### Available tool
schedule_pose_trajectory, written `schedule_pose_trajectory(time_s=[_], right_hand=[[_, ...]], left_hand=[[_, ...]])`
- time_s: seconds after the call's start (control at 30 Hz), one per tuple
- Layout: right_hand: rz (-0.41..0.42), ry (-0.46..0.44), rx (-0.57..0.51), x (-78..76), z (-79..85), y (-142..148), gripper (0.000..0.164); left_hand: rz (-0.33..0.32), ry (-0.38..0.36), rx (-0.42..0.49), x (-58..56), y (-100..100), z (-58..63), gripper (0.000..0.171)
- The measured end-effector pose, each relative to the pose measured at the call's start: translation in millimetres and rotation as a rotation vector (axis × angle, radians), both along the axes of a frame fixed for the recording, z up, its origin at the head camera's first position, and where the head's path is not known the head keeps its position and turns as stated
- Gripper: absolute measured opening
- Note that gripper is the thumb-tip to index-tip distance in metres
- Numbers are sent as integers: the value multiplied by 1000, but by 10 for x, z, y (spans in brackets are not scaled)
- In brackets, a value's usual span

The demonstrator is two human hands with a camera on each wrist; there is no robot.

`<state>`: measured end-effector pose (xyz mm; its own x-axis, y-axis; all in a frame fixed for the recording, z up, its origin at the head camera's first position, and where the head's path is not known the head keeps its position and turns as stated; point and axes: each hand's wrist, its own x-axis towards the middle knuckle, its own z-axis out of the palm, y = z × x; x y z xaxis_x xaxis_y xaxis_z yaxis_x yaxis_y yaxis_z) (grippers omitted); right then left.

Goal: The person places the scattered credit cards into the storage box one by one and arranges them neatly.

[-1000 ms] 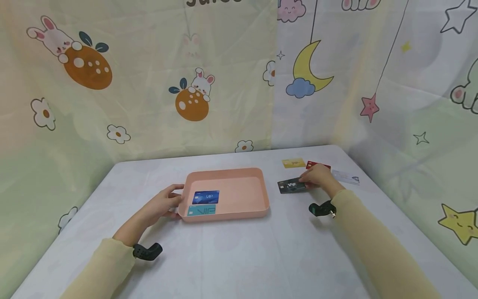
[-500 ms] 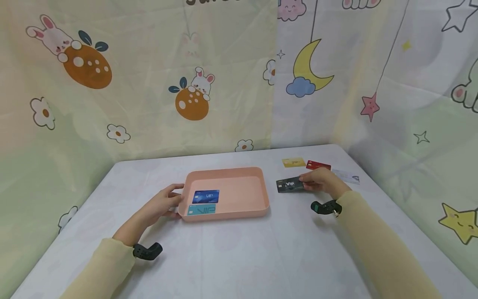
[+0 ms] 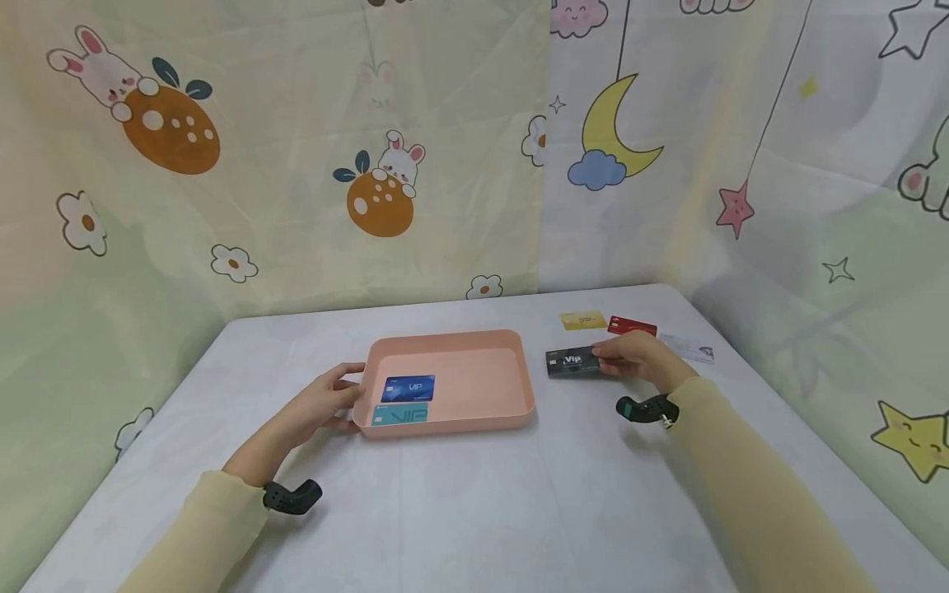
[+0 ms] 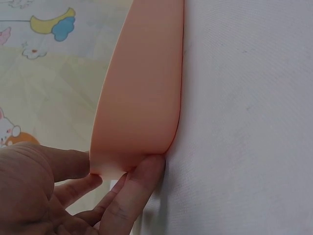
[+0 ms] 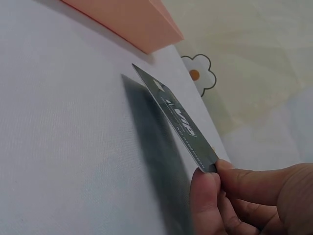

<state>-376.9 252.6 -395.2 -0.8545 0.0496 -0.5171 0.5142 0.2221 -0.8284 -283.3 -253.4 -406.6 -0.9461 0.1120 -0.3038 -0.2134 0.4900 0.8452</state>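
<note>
2 pale-yellow sleeves (image 3: 211, 523) reach in from the near edge, over a white-covered table (image 3: 445, 511), each with a black wrist device (image 3: 292, 497). The left hand (image 3: 324, 401) touches the left end of a pink rectangular tray (image 3: 478, 383), its fingers apart; the left wrist view shows fingertips against the outside of the wall near a corner, 1 of them down by the base.

2 cards lie flat in the tray's left half: a teal VIP card (image 3: 400, 414) along the near side and a blue VIP card (image 3: 408, 389) just beyond it. Right of the tray and apart from it, the right hand (image 3: 633, 358) holds a black VIP card (image 3: 569, 362) by its right end, thumb and fingers clamped on it. In the right wrist view that card is tilted and raised off the cloth, its shadow beside it.

Past this hand lie 3 more cards: a whitish card (image 3: 689, 349), a red card (image 3: 633, 326) and a yellow card (image 3: 583, 320). Behind the table hangs a printed cloth backdrop (image 3: 282, 198) with rabbits, flowers and 1 crescent moon (image 3: 611, 123).
</note>
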Motion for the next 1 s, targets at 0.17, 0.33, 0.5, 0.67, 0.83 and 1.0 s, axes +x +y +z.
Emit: schedule_pose_trajectory(time_s=[0.17,0.33,0.5,0.67,0.83,1.0], right_hand=[[21,29,-4,4,37,-25,54],[20,47,-29,25,92,-47,58],[24,51,-43,25,137,-95,58],[33,54,-30,5,166,-169,54],[19,49,-67,-18,193,-251,63],[38,48,-61,-29,198,-340,59]], left_hand=[[2,-2,-9,4,-2,6,61],[-3,1,-5,2,-6,3,60],[-14,8,2,1,-10,2,60],[-18,9,7,4,-15,-4,60],[-14,5,7,4,-19,-19,61],[-16,8,6,4,-20,-24,60]])
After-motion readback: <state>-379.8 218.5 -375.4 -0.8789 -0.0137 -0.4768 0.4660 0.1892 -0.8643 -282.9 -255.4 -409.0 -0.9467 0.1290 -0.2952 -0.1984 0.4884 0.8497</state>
